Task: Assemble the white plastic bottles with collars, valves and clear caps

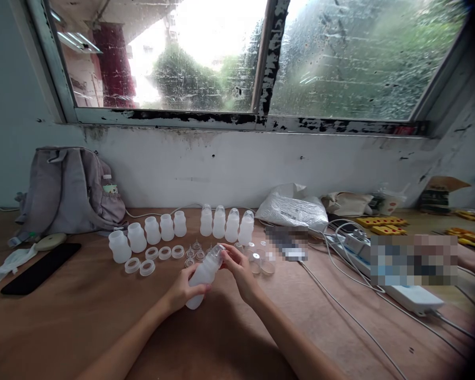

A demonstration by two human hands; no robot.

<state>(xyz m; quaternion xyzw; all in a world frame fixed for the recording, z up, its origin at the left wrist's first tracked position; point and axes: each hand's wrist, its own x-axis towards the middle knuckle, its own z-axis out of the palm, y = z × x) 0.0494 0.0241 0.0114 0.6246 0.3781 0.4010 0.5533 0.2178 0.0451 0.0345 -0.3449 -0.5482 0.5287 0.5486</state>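
My left hand [182,289] is wrapped round the body of a frosted white baby bottle [200,279], tilted with its top toward the upper right. My right hand [237,269] closes its fingers on the clear cap [217,254] at the bottle's top. Behind it several capped bottles [219,224] stand in a row. To the left is a row of open bottles [136,237]. Before these lie several white collar rings [146,267]. Clear nipples [190,253] sit just left of the held bottle, and clear caps [267,267] lie right of my right hand.
A grey backpack [63,190] leans on the wall at left, near a black flat case [41,269]. At right are a silver plastic bag [295,208], a white power strip [414,298] with loose cables, and yellow parts [382,221]. Another person's arm [471,258] reaches in at far right.
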